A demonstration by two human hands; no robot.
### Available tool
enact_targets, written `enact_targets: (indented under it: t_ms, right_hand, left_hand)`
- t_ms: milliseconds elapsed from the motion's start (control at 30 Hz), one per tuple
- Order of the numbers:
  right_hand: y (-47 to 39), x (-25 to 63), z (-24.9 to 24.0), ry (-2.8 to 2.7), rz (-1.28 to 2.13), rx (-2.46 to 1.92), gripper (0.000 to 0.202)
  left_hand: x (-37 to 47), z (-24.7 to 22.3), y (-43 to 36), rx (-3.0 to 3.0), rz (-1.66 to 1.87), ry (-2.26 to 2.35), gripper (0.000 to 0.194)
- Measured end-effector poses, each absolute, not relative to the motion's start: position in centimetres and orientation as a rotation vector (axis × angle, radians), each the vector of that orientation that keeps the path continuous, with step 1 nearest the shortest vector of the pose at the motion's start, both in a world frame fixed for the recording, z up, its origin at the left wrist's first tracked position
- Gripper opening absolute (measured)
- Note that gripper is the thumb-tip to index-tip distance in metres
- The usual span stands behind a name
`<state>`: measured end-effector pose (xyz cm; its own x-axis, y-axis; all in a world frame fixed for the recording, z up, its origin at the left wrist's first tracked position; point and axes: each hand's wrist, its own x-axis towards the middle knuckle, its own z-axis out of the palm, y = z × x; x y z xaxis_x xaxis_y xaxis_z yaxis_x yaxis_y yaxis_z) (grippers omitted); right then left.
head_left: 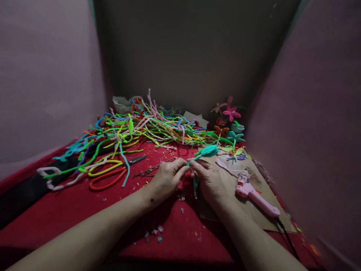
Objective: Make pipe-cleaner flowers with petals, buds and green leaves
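Both my hands meet over the middle of the red cloth. Between their fingertips is a teal pipe-cleaner flower [209, 151], its fuzzy head pointing to the upper right. My left hand [168, 176] pinches the stem with thumb and forefinger. Close beside it, my right hand [207, 178] is also closed on the stem, just below the head. A teal strand [195, 187] hangs down under the right fingers. The exact place where the fingertips touch the stem is partly hidden.
A large heap of coloured pipe cleaners [158, 126] spreads across the back. Scissors [113, 171] with yellow and orange handles lie left. On cardboard [225, 210] at the right rests a pink glue gun [258, 195] with a black cord. Finished flowers [231, 113] stand behind it.
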<state>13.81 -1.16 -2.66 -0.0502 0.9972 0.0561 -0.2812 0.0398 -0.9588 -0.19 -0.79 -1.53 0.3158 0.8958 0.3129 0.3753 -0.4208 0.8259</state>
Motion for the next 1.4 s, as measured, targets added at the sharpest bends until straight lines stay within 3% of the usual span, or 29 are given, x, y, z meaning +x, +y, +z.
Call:
enact_targets:
  t_ms: [133, 367, 767, 1033, 1267, 1400]
  right_hand:
    - [-1.2, 13.6, -2.9, -1.031, 1.363, -0.917, 0.018]
    - [-1.0, 13.7, -3.4, -1.052, 1.493, -0.814, 0.03]
    - [-0.5, 13.8, -3.6, -1.083, 1.522, -0.704, 0.027]
    - [-1.0, 14.1, -3.0, -1.191, 1.387, -0.782, 0.016]
    - [-1.2, 14.2, -3.3, -1.118, 1.323, -0.875, 0.013]
    - [-1.4, 13.9, -2.6, -1.076, 1.276, -0.929, 0.008]
  left_hand:
    - [-0.3, -1.8, -0.7, 1.97, 1.092, 1.146, 0.022]
    - [-0.1, -1.4, -0.3, 1.292, 0.881, 0.855, 0.024]
    - [-0.8, -0.8, -0.2, 0.935, 0.71, 0.606, 0.017]
    - [-0.9, -1.4, 0.1, 0.97, 0.642, 0.52, 0.016]
    - [-0.4, -1.0, -0.1, 1.411, 0.846, 0.87, 0.037]
    - [-0.4, -1.2, -0.5, 1.843, 1.002, 1.115, 0.025]
